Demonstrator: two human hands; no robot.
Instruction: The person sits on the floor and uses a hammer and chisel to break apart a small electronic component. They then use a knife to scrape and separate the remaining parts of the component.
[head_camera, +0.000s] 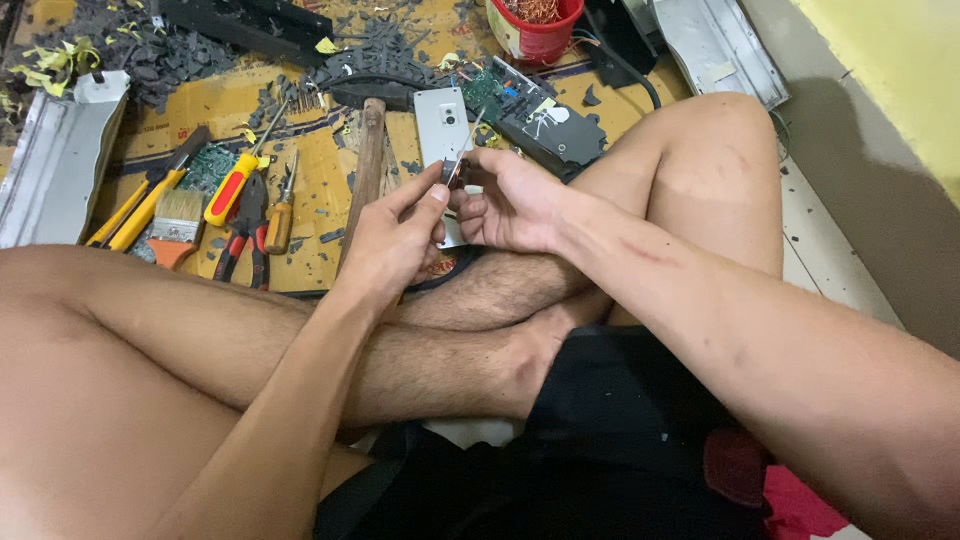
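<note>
I sit cross-legged on the floor. My left hand (392, 238) and my right hand (507, 200) meet above my shins and pinch a small dark part (452, 172) with a thin wire or lead rising from it. Both hands' fingertips close on that part from opposite sides. Just behind the hands a white rectangular casing (441, 121) lies on the floor. A wooden hammer handle (366, 170) lies left of the hands.
Screwdrivers with yellow-red handles (233, 187), pliers (249, 222) and a paintbrush (177, 222) lie at the left. Green circuit boards (487, 90), a black device (553, 128), dark plastic debris (150, 50), a red bucket of copper wire (535, 25) and metal panels (55, 160) surround them.
</note>
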